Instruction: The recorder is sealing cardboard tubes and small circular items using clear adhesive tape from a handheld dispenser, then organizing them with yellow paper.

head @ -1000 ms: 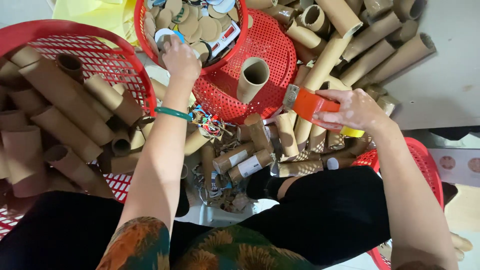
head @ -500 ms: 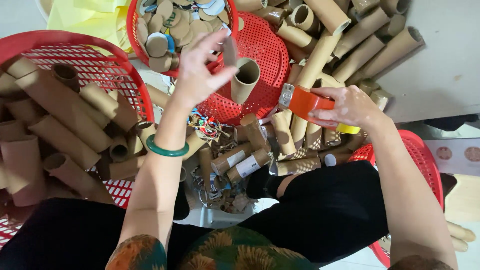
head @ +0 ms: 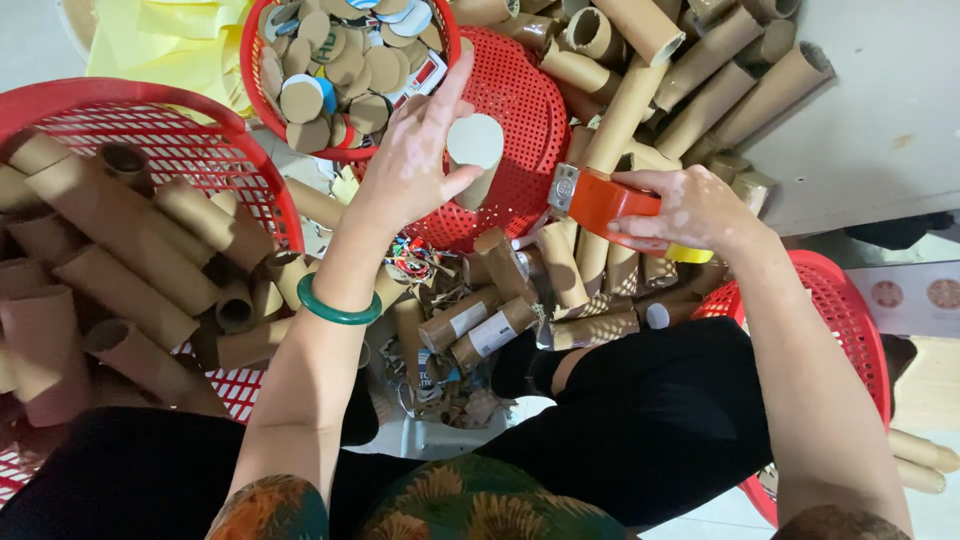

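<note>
Half a second ago the left hand (head: pixel 415 165) was lifting away from the round red plastic mesh basket of flat cardboard discs (head: pixel 262 30) with its fingers spread; now it has settled over the upturned red perforated plastic basket (head: pixel 520 90), thumb and fingers pinched on a pale round cardboard disc (head: pixel 475 141) that caps a short brown cardboard tube (head: pixel 476 188) standing on that upturned basket. The right hand (head: pixel 690 207) has barely shifted: it stays just right of the upturned basket, closed around an orange plastic tape dispenser (head: pixel 598 200) whose metal blade end points toward the disc, with a sliver of yellow showing under the palm. A smooth green bangle (head: pixel 337 312) rings the left wrist. Left of the upturned basket, a large red plastic lattice basket (head: pixel 190 140) is packed with matte brown cardboard tubes, and more tubes lie heaped behind and below the upturned basket.
</note>
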